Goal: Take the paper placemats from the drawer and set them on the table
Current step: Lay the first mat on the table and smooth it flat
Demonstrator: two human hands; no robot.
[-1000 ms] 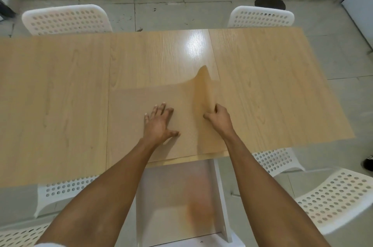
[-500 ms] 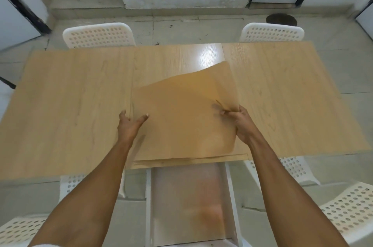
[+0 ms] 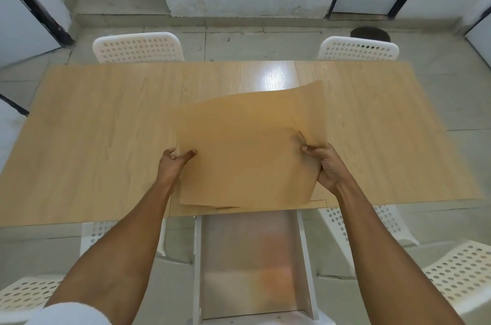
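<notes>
A single wide-angle head view looks forward and steeply down from above the near long edge of the pale wood-grain rectangular table (image 3: pixel 101 138), close enough that both forearms enter from the bottom corners. Beyond the table's far edge lie grey floor tiles and a white wall. Straight lines bow outward toward the frame's edges.

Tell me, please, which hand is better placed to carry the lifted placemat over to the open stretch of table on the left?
Left, probably. The left hand pinches the placemat at its left edge, beside the bare table on that side. The right hand grips the opposite edge and would follow.
</notes>
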